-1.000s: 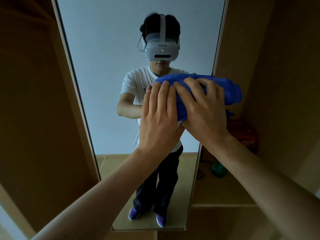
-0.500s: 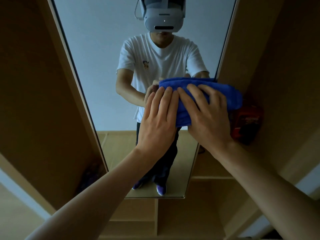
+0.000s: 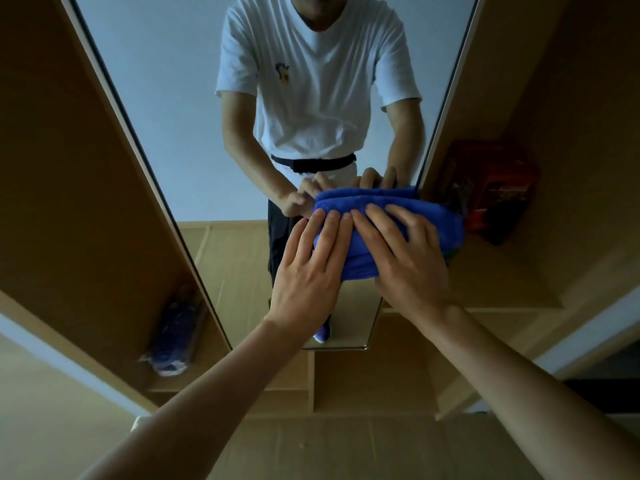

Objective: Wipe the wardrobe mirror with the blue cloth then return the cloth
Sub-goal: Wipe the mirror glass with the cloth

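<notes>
Both bare forearms reach forward and meet at the cloth. The left hand [image 3: 308,268] lies flat, fingers straight and close together, pressing the left end of the blue cloth [image 3: 367,207]. The right hand [image 3: 410,259] covers the middle and right part, fingers spread and only slightly arched, clasping nothing. Two flat palms probably serve to spread the pressure, so the folded pad keeps broad contact with the glass instead of bunching.

The cloth sits against the lower right of the mirror [image 3: 166,109], its right end passing beyond the mirror's right edge. It looks like thick plush, folded into a fat oblong with rounded folds. The mirror is a tall, narrow, smooth pane in a thin pale frame, and it shows the person's white shirt and both hands from the other side.

Around it stand matte tan wardrobe panels [image 3: 69,174]. On the shelf to the right sits a glossy red box [image 3: 498,188]. Low on the left, a clear bag [image 3: 175,336] holds something purple.
</notes>
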Action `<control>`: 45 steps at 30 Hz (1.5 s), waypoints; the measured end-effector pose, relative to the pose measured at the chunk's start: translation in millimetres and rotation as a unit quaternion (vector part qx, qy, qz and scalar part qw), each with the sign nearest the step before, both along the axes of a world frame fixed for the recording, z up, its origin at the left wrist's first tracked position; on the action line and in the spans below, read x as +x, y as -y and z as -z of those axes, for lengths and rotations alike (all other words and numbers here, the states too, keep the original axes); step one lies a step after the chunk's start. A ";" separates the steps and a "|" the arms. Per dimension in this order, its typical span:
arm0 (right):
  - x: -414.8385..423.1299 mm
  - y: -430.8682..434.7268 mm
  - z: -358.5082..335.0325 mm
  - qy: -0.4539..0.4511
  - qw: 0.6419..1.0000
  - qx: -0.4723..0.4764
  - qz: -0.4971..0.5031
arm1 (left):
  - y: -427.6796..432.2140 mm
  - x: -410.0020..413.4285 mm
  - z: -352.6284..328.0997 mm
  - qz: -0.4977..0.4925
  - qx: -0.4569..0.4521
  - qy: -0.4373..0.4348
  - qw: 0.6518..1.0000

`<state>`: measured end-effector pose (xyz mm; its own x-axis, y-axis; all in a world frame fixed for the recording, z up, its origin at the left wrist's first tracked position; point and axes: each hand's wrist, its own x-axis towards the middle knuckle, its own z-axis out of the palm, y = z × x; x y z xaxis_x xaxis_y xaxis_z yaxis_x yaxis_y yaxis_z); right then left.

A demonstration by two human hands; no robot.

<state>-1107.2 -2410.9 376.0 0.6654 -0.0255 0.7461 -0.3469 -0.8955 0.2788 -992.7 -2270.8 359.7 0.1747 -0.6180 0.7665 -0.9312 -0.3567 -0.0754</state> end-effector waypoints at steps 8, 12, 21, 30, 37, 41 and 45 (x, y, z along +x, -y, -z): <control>-1.1 -4.0 72.2 -0.028 0.998 0.054 -0.015 | -11.8 -5.5 62.0 -0.001 0.080 -0.067 0.995; -3.2 -5.9 116.6 -0.060 0.994 0.090 -0.024 | -17.2 -9.9 99.0 -0.007 0.124 -0.092 0.988; -7.7 -4.6 205.5 -0.085 0.989 0.115 -0.026 | -17.4 -17.9 181.1 -0.017 0.162 -0.136 0.977; -14.2 -7.1 273.7 -0.127 0.984 0.127 -0.013 | -17.8 -23.0 250.9 -0.012 0.217 -0.194 0.957; -12.5 -13.0 319.6 -0.218 0.959 0.179 0.009 | -15.3 -23.2 292.0 -0.014 0.297 -0.244 0.923; -11.4 -20.7 332.0 -0.256 0.941 0.219 0.020 | -12.4 -28.4 302.4 -0.028 0.323 -0.286 0.902; -11.1 -24.0 329.1 -0.269 0.919 0.286 0.025 | -11.7 -25.8 304.0 -0.013 0.336 -0.314 0.888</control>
<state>-1118.3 -2386.9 46.9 0.9217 -0.3519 0.1635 -0.3415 -0.9357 -0.0887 -1018.5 -2259.1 55.7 0.4576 -0.8888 -0.0274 -0.8572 -0.4491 0.2521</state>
